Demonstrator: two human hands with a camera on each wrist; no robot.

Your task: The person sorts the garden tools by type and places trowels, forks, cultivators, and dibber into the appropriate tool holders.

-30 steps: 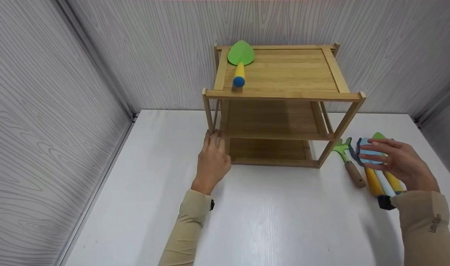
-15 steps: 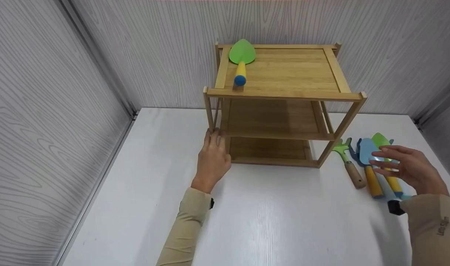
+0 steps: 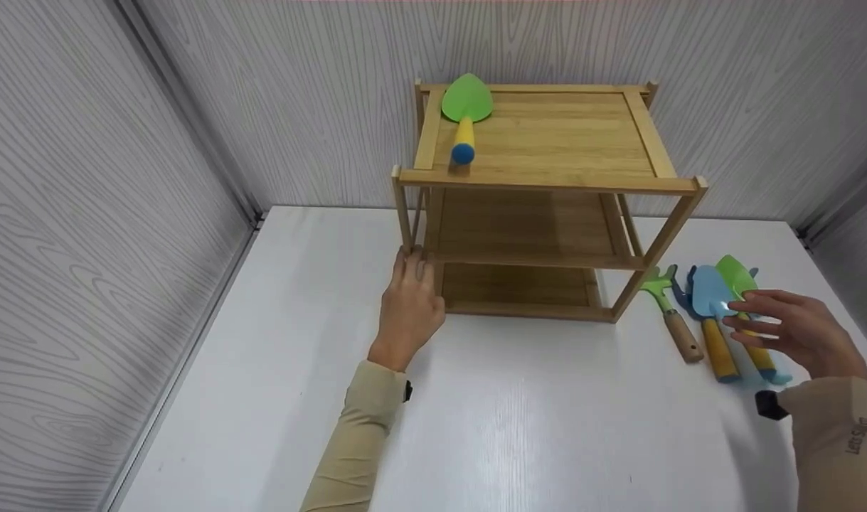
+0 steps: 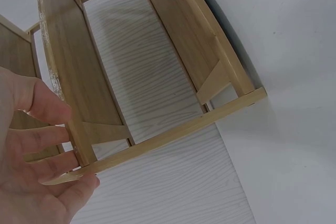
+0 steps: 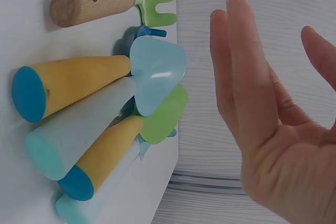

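Note:
A three-tier wooden shelf rack (image 3: 547,135) stands at the back of the white table. My left hand (image 3: 408,313) grips its front left post, and the left wrist view shows thumb and fingers (image 4: 50,166) around the wood beside a shelf board. On the top tier, toward the left, lies a green trowel (image 3: 467,99) with a yellow handle. My right hand (image 3: 806,331) hovers above several garden tools right of the rack, its fingers extended and holding nothing. Beneath it are a light blue trowel (image 3: 709,288) and another green trowel (image 3: 736,276), overlapping and partly hidden.
A green hand rake (image 3: 666,302) with a wooden handle lies beside the rack's front right leg. Dark blue prongs (image 3: 684,290) show next to it. Grey wood-grain panels (image 3: 341,107) enclose the table at the back and sides.
My right hand has drifted right and slightly toward me, uncovering more of the trowel blades. The left hand keeps its hold on the rack post.

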